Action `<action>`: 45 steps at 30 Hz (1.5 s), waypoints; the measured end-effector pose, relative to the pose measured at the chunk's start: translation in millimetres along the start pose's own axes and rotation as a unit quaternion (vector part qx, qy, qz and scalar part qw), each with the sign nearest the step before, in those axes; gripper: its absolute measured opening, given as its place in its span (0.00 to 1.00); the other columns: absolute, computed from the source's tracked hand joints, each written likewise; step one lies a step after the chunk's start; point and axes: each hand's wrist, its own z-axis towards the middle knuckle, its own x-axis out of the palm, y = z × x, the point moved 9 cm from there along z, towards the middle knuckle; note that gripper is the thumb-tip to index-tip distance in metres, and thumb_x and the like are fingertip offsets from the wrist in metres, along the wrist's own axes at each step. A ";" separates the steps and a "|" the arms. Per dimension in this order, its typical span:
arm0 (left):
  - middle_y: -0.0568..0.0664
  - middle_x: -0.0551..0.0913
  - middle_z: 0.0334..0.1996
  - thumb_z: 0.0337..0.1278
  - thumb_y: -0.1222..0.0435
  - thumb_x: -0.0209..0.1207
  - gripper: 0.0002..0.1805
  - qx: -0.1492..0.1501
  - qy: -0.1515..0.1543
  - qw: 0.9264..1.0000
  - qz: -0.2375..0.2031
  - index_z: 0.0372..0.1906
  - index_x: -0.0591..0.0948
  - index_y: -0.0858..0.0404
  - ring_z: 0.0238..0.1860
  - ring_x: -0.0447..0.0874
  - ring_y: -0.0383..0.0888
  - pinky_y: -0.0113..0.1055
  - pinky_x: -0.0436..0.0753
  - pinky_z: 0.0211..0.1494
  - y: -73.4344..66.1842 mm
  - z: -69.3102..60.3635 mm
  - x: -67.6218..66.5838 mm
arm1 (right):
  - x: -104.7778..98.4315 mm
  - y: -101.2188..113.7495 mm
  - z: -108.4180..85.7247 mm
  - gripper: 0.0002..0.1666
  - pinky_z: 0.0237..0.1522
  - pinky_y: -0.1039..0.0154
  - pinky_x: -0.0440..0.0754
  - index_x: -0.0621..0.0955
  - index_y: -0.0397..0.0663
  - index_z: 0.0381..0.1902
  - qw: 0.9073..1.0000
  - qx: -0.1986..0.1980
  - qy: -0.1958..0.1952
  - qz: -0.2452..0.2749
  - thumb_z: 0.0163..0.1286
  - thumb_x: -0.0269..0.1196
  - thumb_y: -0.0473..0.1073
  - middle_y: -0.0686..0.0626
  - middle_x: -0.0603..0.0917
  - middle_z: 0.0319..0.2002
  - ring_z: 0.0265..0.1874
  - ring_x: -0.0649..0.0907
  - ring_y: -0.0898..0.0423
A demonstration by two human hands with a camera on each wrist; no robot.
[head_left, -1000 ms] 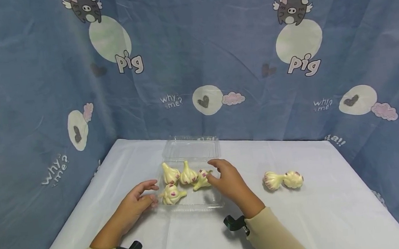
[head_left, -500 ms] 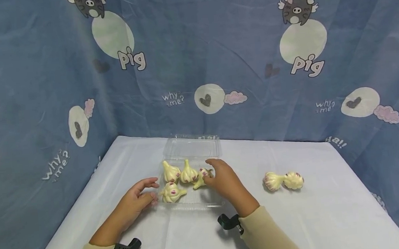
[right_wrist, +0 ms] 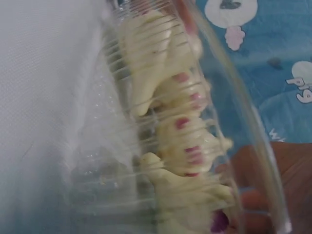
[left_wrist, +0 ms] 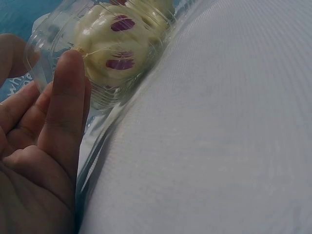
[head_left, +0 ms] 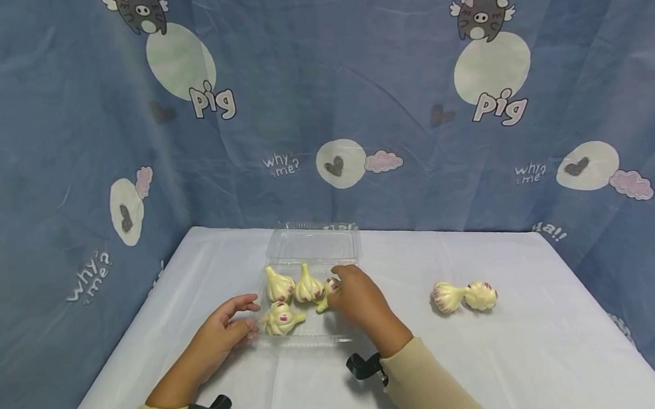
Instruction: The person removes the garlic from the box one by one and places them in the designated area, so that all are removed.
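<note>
Four pale garlic bulbs with purple marks sit in the clear plastic container (head_left: 315,339), its lid (head_left: 313,244) folded back. My left hand (head_left: 216,334) is at the container's left side, fingers spread and relaxed; in the left wrist view the hand (left_wrist: 46,131) has a digit against the clear wall beside a bulb (left_wrist: 114,44). My right hand (head_left: 364,301) has its fingers curled round the rightmost bulb (head_left: 328,289), hiding part of it. The right wrist view shows this hand (right_wrist: 278,190) behind the clear wall, fingertips near the lowest bulb (right_wrist: 190,200).
Two more garlic bulbs, one (head_left: 447,297) beside the other (head_left: 481,296), lie on the white tablecloth (head_left: 524,356) to the right. A blue printed curtain (head_left: 399,83) hangs behind and at both sides. A black wrist camera sits at each sleeve.
My right hand has moved left over the rightmost bulb in the container and now covers more of it. My left hand has stayed almost still beside the container.
</note>
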 end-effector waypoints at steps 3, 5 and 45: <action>0.66 0.70 0.67 0.72 0.70 0.56 0.30 -0.001 -0.004 1.000 0.003 0.76 0.67 0.65 0.41 0.84 0.40 0.33 0.86 0.46 0.1 -0.6 -0.4 | 2.0 1.6 0.6 0.35 0.55 0.49 0.80 0.79 0.41 0.68 1.000 -0.006 -0.005 -0.017 0.62 0.70 0.38 0.40 0.81 0.66 0.61 0.82 0.45; 0.66 0.70 0.67 0.71 0.70 0.56 0.30 0.000 -0.004 1.000 0.002 0.76 0.67 0.65 0.40 0.84 0.40 0.33 0.86 0.46 0.0 -0.9 -0.3 | 2.3 1.9 0.4 0.34 0.56 0.49 0.81 0.79 0.41 0.68 1.000 -0.009 -0.010 -0.028 0.62 0.70 0.37 0.40 0.81 0.65 0.61 0.82 0.45; 0.66 0.70 0.67 0.73 0.69 0.57 0.30 -0.001 0.003 1.000 -0.009 0.76 0.67 0.65 0.41 0.85 0.39 0.33 0.86 0.46 1.3 0.2 -0.1 | -0.5 6.3 -5.0 0.26 0.51 0.52 0.84 0.83 0.44 0.59 0.993 -0.073 -0.041 -0.078 0.64 0.76 0.41 0.46 0.86 0.50 0.50 0.85 0.49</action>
